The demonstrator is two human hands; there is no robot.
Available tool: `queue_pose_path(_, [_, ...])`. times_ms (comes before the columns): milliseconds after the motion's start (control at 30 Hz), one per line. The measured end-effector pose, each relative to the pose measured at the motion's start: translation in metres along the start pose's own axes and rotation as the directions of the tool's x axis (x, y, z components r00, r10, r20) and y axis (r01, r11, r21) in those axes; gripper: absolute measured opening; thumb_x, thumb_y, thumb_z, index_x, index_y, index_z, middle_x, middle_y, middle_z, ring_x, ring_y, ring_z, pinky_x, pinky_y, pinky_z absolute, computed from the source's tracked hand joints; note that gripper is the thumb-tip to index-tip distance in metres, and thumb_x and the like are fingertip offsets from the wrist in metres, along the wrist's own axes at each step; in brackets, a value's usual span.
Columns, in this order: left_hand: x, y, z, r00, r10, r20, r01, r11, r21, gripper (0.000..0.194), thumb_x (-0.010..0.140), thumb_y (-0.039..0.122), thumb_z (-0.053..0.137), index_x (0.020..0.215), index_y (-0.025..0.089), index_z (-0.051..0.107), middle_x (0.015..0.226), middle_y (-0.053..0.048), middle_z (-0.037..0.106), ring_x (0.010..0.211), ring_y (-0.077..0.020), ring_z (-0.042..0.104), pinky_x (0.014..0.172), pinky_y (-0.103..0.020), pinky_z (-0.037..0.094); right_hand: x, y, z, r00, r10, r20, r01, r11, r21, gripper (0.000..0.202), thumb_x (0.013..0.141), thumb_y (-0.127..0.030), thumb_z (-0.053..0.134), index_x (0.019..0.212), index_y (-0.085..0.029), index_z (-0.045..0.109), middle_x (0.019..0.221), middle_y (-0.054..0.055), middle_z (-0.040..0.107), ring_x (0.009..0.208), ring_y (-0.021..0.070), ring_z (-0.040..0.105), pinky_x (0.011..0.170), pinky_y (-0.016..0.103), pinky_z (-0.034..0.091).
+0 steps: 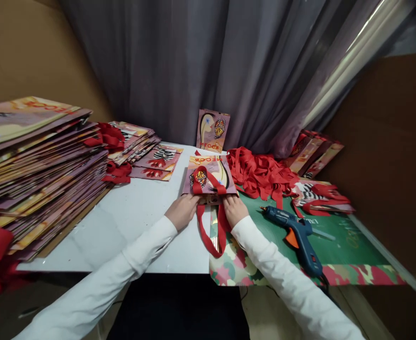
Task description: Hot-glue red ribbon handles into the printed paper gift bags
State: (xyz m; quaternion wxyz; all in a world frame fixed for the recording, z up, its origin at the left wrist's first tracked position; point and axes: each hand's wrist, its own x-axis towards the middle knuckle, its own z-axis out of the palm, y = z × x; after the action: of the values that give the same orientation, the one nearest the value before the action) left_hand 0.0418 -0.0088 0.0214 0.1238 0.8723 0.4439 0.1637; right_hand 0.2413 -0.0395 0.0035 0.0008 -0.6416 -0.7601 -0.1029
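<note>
I have the paper bag [215, 167] resting on the tabletop [130, 222], mouth toward me. My left hand [182, 211] and right hand [235, 211] reach into that mouth, fingertips hidden, so I cannot tell either grip or the bag's contents. Beyond the bag stands a second bag [211, 132]; red ribbons [257, 172] heap to its right.

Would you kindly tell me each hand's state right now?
Left hand: at the near edge of the paper bag; grip cannot be told.
Right hand: at the same edge; grip cannot be told.
</note>
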Motion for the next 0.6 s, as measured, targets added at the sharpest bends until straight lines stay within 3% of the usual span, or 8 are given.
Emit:
queue_pose_path(67, [-0.005,0.007,-0.019,0.996,0.036,-0.079,-0.061,0.933,-0.354,0.028,0.088,0.019,0.051,0.113,0.015,0.064,0.112,-0.011,0.066,0.102,-0.0195,0.063,0.092,-0.032,0.050,-0.005,0.002,-0.011,0.999,-0.028,-0.040,0.029,0.999,0.025,0.036,0.086,-0.008,0.044,0.120,-0.010,0.057,0.114,0.018,0.062,0.103,0.0266,0.054,0.092,0.039,0.042])
queue_pose_path(167, [-0.018,0.030,-0.049,0.998,-0.058,-0.033,-0.007,0.393,-0.919,0.032,0.086,0.034,0.059,0.111,0.017,0.065,0.107,-0.008,0.069,0.095,-0.0181,0.065,0.089,-0.033,0.051,-0.016,0.001,-0.031,0.982,-0.078,-0.172,0.126,0.948,0.291,0.041,0.080,-0.001,0.046,0.117,-0.012,0.058,0.112,0.014,0.064,0.103,0.0241,0.058,0.089,0.035,0.046])
queue_pose_path(267, [-0.033,0.056,-0.070,0.996,-0.028,0.086,0.085,-0.008,-0.996,0.029,0.085,0.035,0.062,0.105,0.015,0.070,0.097,-0.008,0.072,0.088,-0.0158,0.065,0.088,-0.030,0.050,-0.032,-0.006,-0.055,0.928,-0.034,-0.370,0.285,0.706,0.648,0.037,0.082,-0.003,0.042,0.111,-0.017,0.059,0.105,0.007,0.068,0.094,0.0172,0.063,0.082,0.029,0.050])
queue_pose_path(333, [-0.040,0.066,-0.076,0.993,-0.004,0.118,0.117,-0.086,-0.989,0.028,0.083,0.036,0.065,0.101,0.016,0.072,0.092,-0.007,0.072,0.085,-0.0147,0.065,0.086,-0.028,0.050,-0.045,-0.012,-0.066,0.899,0.035,-0.437,0.339,0.575,0.744,0.030,0.086,-0.008,0.042,0.107,-0.018,0.061,0.096,0.005,0.070,0.086,0.0151,0.065,0.077,0.027,0.051])
queue_pose_path(400, [-0.043,0.066,-0.076,0.992,0.005,0.128,0.128,-0.002,-0.992,0.025,0.081,0.036,0.067,0.095,0.017,0.073,0.086,-0.005,0.072,0.082,-0.0144,0.065,0.083,-0.027,0.049,-0.056,-0.016,-0.068,0.917,0.020,-0.398,0.316,0.573,0.756,0.027,0.085,-0.008,0.045,0.101,-0.018,0.064,0.090,0.004,0.071,0.081,0.0148,0.066,0.074,0.025,0.051])
queue_pose_path(433, [-0.044,0.062,-0.073,0.990,0.016,0.137,0.134,0.110,-0.985,0.023,0.080,0.036,0.068,0.090,0.017,0.073,0.082,-0.004,0.072,0.080,-0.0146,0.064,0.081,-0.027,0.049,-0.059,-0.017,-0.064,0.939,-0.029,-0.342,0.288,0.606,0.742,0.029,0.083,-0.006,0.045,0.100,-0.018,0.065,0.090,0.004,0.072,0.080,0.0152,0.066,0.074,0.025,0.051])
queue_pose_path(500, [-0.045,0.047,-0.063,0.984,0.047,0.170,0.132,0.445,-0.886,0.019,0.079,0.034,0.067,0.079,0.016,0.072,0.076,-0.003,0.071,0.075,-0.0155,0.064,0.078,-0.027,0.050,-0.061,-0.017,-0.048,0.974,-0.106,-0.198,0.213,0.710,0.671,0.038,0.078,0.000,0.046,0.105,-0.016,0.066,0.099,0.007,0.072,0.088,0.0170,0.067,0.078,0.026,0.051])
queue_pose_path(600, [-0.044,0.022,-0.036,0.977,0.077,0.201,0.020,0.896,-0.443,0.019,0.085,0.025,0.055,0.090,0.018,0.073,0.095,-0.006,0.073,0.092,-0.0209,0.064,0.088,-0.032,0.048,-0.053,-0.015,-0.017,0.993,-0.109,-0.051,0.121,0.882,0.455,0.054,0.077,0.003,0.047,0.128,-0.013,0.056,0.124,0.012,0.063,0.111,0.0206,0.060,0.090,0.028,0.048])
